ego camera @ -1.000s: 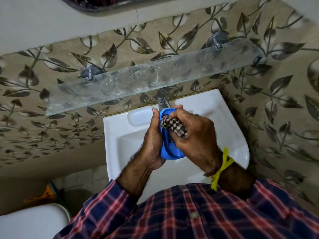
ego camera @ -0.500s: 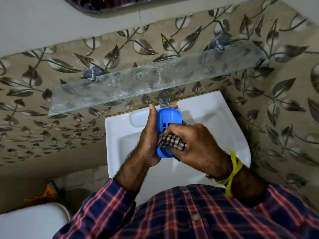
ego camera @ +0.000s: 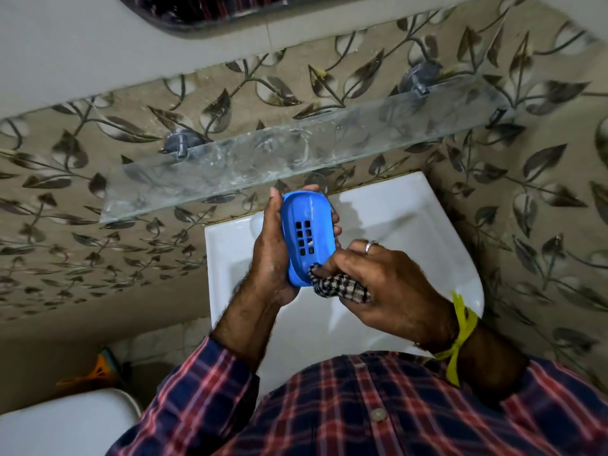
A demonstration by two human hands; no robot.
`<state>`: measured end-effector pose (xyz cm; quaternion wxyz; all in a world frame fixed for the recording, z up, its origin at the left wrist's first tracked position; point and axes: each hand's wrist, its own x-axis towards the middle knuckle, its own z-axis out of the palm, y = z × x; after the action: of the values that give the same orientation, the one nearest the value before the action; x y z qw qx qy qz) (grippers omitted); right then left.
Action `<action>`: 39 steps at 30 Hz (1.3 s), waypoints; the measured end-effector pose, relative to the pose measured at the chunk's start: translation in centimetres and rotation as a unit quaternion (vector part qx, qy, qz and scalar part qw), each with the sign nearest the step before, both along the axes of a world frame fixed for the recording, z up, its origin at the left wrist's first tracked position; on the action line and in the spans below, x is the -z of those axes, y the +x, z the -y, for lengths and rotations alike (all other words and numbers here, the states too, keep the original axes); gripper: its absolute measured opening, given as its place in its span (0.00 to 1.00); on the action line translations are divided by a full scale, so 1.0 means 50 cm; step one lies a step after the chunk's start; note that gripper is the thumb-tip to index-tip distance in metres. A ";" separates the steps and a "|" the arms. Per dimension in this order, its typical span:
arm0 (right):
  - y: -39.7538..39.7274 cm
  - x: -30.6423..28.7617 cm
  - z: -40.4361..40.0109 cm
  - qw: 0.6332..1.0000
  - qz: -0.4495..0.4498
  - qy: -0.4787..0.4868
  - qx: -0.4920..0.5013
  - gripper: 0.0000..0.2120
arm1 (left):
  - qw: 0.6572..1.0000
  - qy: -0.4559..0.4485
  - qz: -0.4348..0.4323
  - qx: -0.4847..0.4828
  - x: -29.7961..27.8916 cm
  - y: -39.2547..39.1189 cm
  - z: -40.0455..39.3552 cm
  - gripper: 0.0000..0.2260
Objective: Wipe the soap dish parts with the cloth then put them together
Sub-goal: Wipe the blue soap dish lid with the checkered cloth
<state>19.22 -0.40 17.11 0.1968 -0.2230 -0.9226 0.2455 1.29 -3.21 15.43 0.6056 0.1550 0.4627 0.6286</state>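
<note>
Blue oval plastic soap dish part (ego camera: 307,236) with a grid of small square drain holes, held upright over the white ceramic washbasin (ego camera: 437,232), at about 12 o'clock from the plaid-shirted chest. Gripped along its 9 o'clock edge by the left hand (ego camera: 269,258), fingertips curling round the far side; pressed at its 5 o'clock corner by a bunched brown-and-cream checked cloth (ego camera: 339,287) clutched in the right hand (ego camera: 391,291), ringed and with a yellow band at the wrist. Clear glass wall shelf (ego camera: 296,159) above at 12 o'clock, against leaf-patterned tiles.
</note>
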 end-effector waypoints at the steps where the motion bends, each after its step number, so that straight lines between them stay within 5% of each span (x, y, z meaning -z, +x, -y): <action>1: 0.001 -0.001 -0.004 1.000 -0.006 0.015 0.009 0.19 | 1.000 0.000 0.005 0.002 0.001 0.003 0.002 0.30; 6: -0.031 -0.005 -0.004 0.990 -0.079 -0.004 0.117 0.15 | 1.000 -0.011 -0.002 0.026 0.000 0.019 0.005 0.32; 10: -0.017 -0.008 0.010 0.999 -0.038 -0.002 0.007 0.17 | 1.000 0.000 0.024 0.000 -0.006 0.013 0.003 0.30; 15: -0.022 -0.015 -0.019 0.995 -0.034 0.083 0.048 0.17 | 0.999 -0.022 0.026 0.023 0.004 0.020 0.008 0.33; 19: -0.006 -0.013 -0.012 0.996 0.001 0.083 -0.036 0.17 | 0.999 -0.012 0.034 0.019 0.000 0.010 0.007 0.33; 24: -0.035 -0.022 -0.022 0.991 -0.052 0.064 0.106 0.15 | 0.999 -0.017 0.027 0.019 0.003 0.014 0.002 0.32; 28: -0.036 -0.011 0.001 0.991 -0.060 0.079 0.091 0.15 | 0.999 0.003 0.049 0.021 -0.007 0.003 0.002 0.31; 33: -0.072 -0.015 -0.027 0.954 -0.095 -0.009 0.283 0.09 | 1.000 -0.011 0.005 0.006 0.003 0.026 -0.007 0.31; 39: -0.057 -0.009 -0.007 0.973 -0.059 0.086 0.206 0.14 | 0.999 -0.024 -0.004 0.039 0.003 0.035 -0.015 0.31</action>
<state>16.38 -0.07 17.57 0.3161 -0.3756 -0.8611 0.1322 3.02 -2.43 15.26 0.6312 0.1607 0.4732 0.5932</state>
